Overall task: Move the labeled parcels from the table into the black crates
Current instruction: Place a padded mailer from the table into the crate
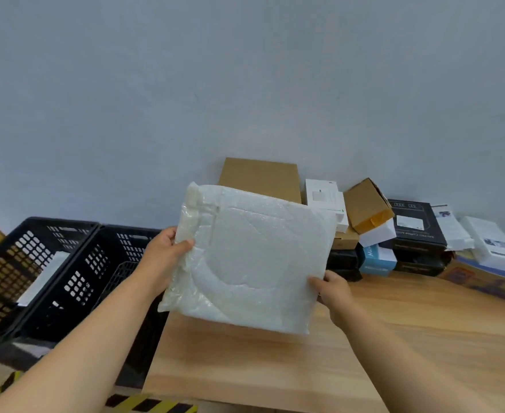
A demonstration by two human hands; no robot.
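Above the table's (364, 338) near left edge we hold the white parcel (251, 257) — left hand (162, 257) and right hand (333, 289) pinching opposite sides; black crates (75, 278) lie just left, nearer our left hand.

Glossy plastic parcel (251, 257), wood-grain table (394, 338)

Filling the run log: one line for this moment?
white padded parcel | gripped by left hand, right hand | above table | black crates left
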